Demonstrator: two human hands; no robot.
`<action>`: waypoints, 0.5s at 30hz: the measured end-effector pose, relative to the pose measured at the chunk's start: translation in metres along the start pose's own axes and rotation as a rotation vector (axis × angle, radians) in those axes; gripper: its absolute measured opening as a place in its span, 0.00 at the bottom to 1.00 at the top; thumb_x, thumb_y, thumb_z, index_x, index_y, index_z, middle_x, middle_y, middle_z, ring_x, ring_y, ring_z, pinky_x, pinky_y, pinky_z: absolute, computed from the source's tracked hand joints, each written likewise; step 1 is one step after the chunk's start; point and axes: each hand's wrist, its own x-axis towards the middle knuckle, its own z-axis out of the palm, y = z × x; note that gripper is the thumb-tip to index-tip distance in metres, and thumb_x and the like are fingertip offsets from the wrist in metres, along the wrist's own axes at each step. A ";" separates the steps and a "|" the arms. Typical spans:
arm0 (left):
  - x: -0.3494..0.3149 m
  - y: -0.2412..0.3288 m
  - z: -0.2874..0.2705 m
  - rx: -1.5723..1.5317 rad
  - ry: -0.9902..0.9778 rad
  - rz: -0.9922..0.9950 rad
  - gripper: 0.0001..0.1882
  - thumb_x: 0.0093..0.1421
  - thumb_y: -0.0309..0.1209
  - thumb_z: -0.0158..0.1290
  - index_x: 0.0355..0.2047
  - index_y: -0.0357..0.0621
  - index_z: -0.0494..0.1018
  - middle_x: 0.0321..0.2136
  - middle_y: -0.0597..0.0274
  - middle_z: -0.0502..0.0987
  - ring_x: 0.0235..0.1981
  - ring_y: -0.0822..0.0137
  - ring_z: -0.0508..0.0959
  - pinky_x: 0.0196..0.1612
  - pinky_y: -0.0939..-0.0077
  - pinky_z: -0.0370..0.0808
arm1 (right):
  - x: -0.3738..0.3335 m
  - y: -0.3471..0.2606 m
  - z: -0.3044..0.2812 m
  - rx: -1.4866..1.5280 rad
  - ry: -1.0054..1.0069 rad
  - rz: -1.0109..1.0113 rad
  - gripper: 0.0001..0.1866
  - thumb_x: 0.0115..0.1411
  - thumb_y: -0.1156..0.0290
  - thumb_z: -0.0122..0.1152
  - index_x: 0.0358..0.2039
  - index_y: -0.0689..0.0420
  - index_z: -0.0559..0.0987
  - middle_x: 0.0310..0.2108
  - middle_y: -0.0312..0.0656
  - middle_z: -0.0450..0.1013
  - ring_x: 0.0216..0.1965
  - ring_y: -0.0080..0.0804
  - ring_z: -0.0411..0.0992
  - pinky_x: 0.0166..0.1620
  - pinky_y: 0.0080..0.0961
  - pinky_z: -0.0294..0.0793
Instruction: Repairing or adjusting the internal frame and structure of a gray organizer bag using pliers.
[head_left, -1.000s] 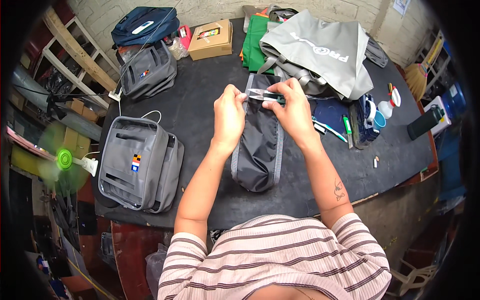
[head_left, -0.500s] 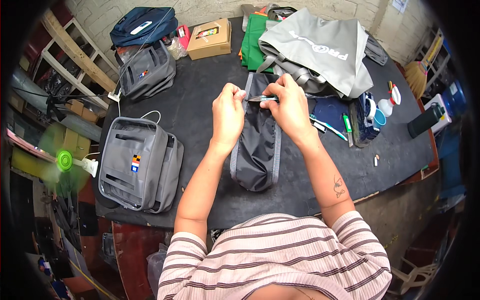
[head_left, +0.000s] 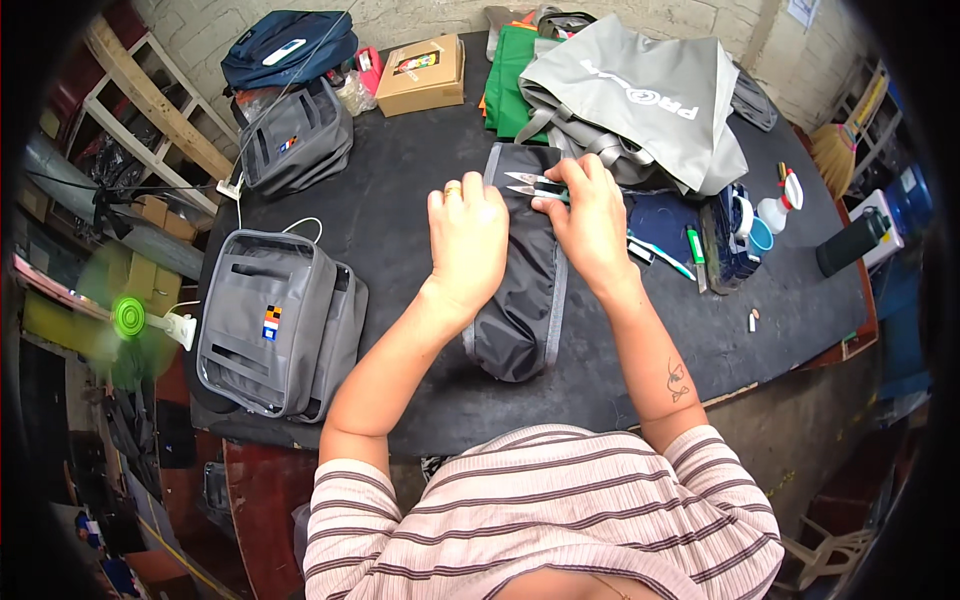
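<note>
A long black fabric piece (head_left: 515, 335) with grey-bound edges lies lengthwise on the table in front of me, its near end rounded and puffed up. My left hand (head_left: 467, 235) is closed at its left edge, knuckles up and a ring on one finger. The fingertips are tucked out of sight, so what they grip cannot be made out. Between the thumb and fingers of my right hand (head_left: 588, 210) are small thread snips (head_left: 535, 188). Their blades stand apart and point left, above the upper part of the black fabric.
Grey bags with clear panels (head_left: 262, 335) stand at the left, near a spinning fan (head_left: 130, 316). Toward the back are a cardboard box (head_left: 425, 85), green fabric (head_left: 511, 75) and a large grey bag (head_left: 635, 100). A green cutter (head_left: 696, 255) and spray bottle (head_left: 778, 205) sit at the right.
My left hand has rolled over from a pinch at the fabric's edge to knuckles up. My right hand has shifted slightly right with the snips, whose blades now show wider apart.
</note>
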 end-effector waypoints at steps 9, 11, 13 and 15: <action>-0.013 -0.022 0.051 -1.176 -0.039 -0.547 0.08 0.67 0.27 0.44 0.32 0.36 0.68 0.26 0.60 0.71 0.28 0.69 0.69 0.36 0.73 0.69 | -0.006 -0.005 -0.016 0.181 -0.067 0.057 0.16 0.45 0.71 0.72 0.35 0.59 0.78 0.34 0.43 0.69 0.39 0.44 0.70 0.44 0.39 0.69; -0.010 -0.018 0.049 -1.270 -0.036 -0.593 0.10 0.68 0.29 0.44 0.32 0.36 0.69 0.25 0.65 0.70 0.28 0.73 0.67 0.35 0.76 0.68 | -0.002 -0.005 -0.019 0.156 -0.079 0.037 0.16 0.44 0.71 0.73 0.33 0.59 0.79 0.33 0.43 0.69 0.39 0.44 0.70 0.44 0.39 0.69; -0.009 -0.017 0.049 -1.362 -0.029 -0.636 0.12 0.70 0.30 0.43 0.32 0.37 0.71 0.23 0.70 0.69 0.28 0.78 0.64 0.35 0.80 0.67 | 0.003 -0.006 -0.019 0.133 -0.089 0.014 0.15 0.43 0.71 0.73 0.32 0.59 0.79 0.33 0.42 0.69 0.38 0.44 0.70 0.44 0.38 0.69; -0.010 -0.017 0.050 -1.357 -0.015 -0.622 0.11 0.70 0.30 0.44 0.33 0.37 0.71 0.25 0.72 0.68 0.28 0.80 0.65 0.34 0.81 0.67 | 0.005 -0.009 -0.018 0.089 -0.101 -0.027 0.16 0.41 0.72 0.74 0.32 0.61 0.81 0.30 0.43 0.69 0.35 0.43 0.70 0.39 0.36 0.70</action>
